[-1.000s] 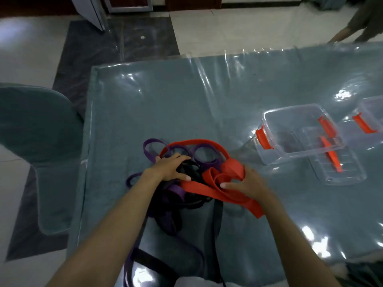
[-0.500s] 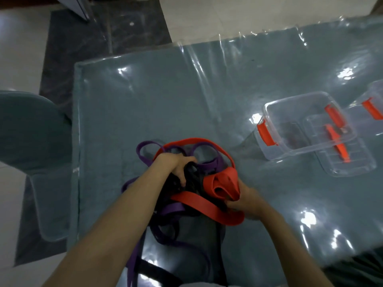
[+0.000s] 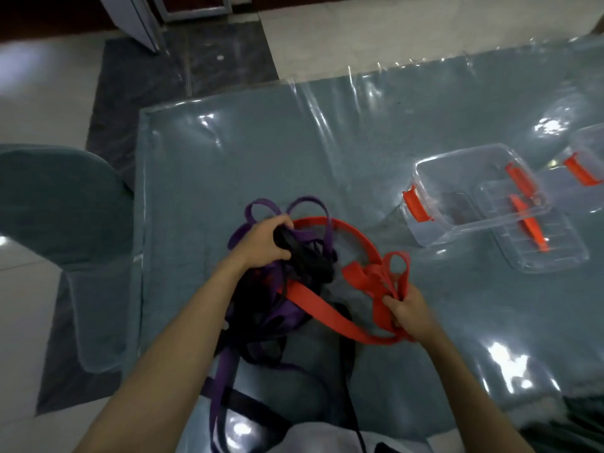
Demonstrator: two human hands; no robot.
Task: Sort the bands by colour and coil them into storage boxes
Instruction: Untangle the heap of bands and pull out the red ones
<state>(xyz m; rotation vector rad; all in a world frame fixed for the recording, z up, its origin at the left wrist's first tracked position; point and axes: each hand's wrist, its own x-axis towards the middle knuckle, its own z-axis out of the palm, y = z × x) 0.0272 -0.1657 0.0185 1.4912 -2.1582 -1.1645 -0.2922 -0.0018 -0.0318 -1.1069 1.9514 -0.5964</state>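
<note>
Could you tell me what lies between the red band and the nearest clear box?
In the head view, only bare plastic-covered table lies between the red band and the box.

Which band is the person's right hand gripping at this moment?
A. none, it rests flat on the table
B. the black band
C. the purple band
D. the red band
D: the right hand has its fingers curled round gathered loops of the red band.

Pale floor tiles (image 3: 42, 103); dark slab (image 3: 137, 83); grey chair (image 3: 62, 204).
</note>
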